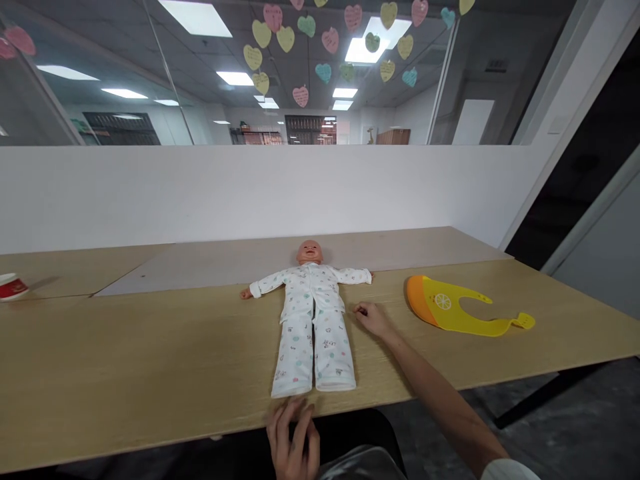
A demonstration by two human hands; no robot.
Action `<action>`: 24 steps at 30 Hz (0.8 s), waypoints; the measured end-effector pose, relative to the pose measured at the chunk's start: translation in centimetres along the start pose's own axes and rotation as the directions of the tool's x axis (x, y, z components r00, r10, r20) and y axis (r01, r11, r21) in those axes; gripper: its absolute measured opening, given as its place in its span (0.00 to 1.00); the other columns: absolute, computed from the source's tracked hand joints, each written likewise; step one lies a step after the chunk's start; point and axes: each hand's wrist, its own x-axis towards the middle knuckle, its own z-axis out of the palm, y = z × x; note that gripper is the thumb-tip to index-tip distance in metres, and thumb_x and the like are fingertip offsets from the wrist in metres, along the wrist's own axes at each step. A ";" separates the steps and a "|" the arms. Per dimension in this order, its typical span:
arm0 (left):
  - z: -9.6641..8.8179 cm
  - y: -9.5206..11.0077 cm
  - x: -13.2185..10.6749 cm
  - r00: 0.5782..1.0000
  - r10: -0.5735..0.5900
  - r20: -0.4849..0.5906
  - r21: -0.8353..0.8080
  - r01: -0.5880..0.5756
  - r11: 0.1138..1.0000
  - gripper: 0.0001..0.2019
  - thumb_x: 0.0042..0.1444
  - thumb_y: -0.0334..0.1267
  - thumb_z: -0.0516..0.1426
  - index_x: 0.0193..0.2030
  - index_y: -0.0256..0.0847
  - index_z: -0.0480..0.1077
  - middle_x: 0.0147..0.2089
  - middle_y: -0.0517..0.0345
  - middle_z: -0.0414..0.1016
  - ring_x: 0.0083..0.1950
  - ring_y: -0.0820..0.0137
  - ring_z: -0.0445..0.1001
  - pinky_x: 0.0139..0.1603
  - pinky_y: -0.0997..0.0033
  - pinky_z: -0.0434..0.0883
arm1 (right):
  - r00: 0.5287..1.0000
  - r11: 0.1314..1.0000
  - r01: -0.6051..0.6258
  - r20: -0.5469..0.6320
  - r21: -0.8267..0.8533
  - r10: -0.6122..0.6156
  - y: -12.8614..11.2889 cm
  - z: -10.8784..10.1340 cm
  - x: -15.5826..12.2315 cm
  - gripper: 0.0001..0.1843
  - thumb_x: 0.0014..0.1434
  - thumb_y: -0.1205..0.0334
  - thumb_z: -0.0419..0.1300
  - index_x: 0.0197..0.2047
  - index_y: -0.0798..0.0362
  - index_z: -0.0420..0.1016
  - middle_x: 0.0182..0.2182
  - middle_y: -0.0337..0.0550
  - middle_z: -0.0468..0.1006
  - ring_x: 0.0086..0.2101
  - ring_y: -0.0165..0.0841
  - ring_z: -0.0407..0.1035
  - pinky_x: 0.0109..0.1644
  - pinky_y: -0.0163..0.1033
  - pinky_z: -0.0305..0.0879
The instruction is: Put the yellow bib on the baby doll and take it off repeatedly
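A baby doll [310,252] lies on its back on the table, head toward the wall and arms spread wide. It wears a white printed top [313,287] and matching white trousers [295,353], whose legs lie straight toward me. My left hand [294,440] is at the table's front edge, just below the trouser cuffs; its fingers are bent but apart, and it holds nothing. Beside the doll's hip, on the right, my right hand [371,319] rests on the table with its fingers curled in. Nothing shows in it, and a small gap separates it from the clothes.
A yellow and orange silicone bib [453,308] lies flat on the table [150,360] to the right. At the far left stands a red and white paper cup [13,287]. A grey mat [225,257] runs along the white wall [240,193], beneath a window with heart-shaped notes.
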 end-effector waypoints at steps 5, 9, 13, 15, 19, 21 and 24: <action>-1.5 -4.1 1.5 0.980 -0.199 -0.009 -0.002 0.199 0.980 0.12 0.56 0.25 0.55 0.45 0.42 0.71 0.42 0.51 0.73 0.43 0.65 0.73 0.45 0.63 0.71 | 1.000 1.000 0.016 -0.015 0.012 -0.016 0.6 0.4 0.1 0.11 0.55 0.64 0.54 0.34 0.54 0.78 0.34 0.41 0.81 0.34 0.32 0.71 0.39 0.34 0.62; -2.0 -10.0 3.9 0.916 -0.354 0.187 0.010 0.359 0.933 0.10 0.57 0.37 0.54 0.45 0.43 0.71 0.44 0.50 0.75 0.47 0.60 0.73 0.50 0.57 0.71 | 0.999 0.998 0.033 -0.029 0.061 -0.032 1.3 0.9 0.2 0.11 0.54 0.64 0.53 0.34 0.55 0.77 0.34 0.42 0.80 0.35 0.33 0.71 0.41 0.34 0.63; -0.4 -15.0 6.8 0.750 -0.602 0.274 -0.045 0.636 0.771 0.18 0.56 0.44 0.52 0.52 0.41 0.67 0.54 0.46 0.69 0.48 0.60 0.73 0.48 0.58 0.73 | 0.998 0.988 0.017 -0.054 0.152 -0.009 2.0 0.8 1.2 0.10 0.52 0.64 0.53 0.32 0.55 0.76 0.32 0.42 0.80 0.34 0.33 0.71 0.41 0.35 0.64; 1.0 -17.0 8.2 0.650 -0.714 0.262 0.006 0.739 0.674 0.22 0.57 0.44 0.51 0.57 0.42 0.63 0.57 0.45 0.66 0.47 0.62 0.73 0.46 0.61 0.74 | 0.996 0.980 -0.001 -0.090 0.199 0.019 2.4 0.2 2.3 0.10 0.50 0.63 0.53 0.31 0.56 0.75 0.32 0.43 0.80 0.34 0.33 0.71 0.41 0.34 0.65; 4.0 -19.9 10.5 0.599 -0.742 0.302 0.130 0.745 0.655 0.21 0.56 0.38 0.52 0.57 0.39 0.63 0.56 0.44 0.68 0.45 0.63 0.75 0.48 0.63 0.72 | 0.958 0.978 -0.137 -0.232 0.155 0.171 3.3 -1.6 4.9 0.13 0.52 0.62 0.53 0.36 0.58 0.76 0.34 0.46 0.80 0.35 0.33 0.73 0.41 0.34 0.65; 5.2 -20.8 11.6 0.586 -0.737 0.336 0.201 0.720 0.664 0.20 0.55 0.35 0.53 0.55 0.36 0.65 0.55 0.42 0.71 0.47 0.62 0.75 0.51 0.63 0.71 | 0.919 0.969 -0.233 -0.307 0.077 0.246 3.7 -2.4 6.1 0.16 0.55 0.61 0.52 0.41 0.59 0.77 0.37 0.48 0.81 0.37 0.35 0.74 0.42 0.34 0.65; 6.4 -21.4 13.3 0.484 -0.792 0.373 0.343 0.721 0.602 0.17 0.59 0.36 0.52 0.54 0.34 0.66 0.51 0.43 0.74 0.52 0.61 0.75 0.51 0.64 0.70 | 0.856 0.919 -0.391 -0.386 -0.051 0.343 3.7 -3.0 7.4 0.21 0.60 0.57 0.50 0.46 0.59 0.78 0.42 0.52 0.80 0.41 0.39 0.75 0.43 0.36 0.65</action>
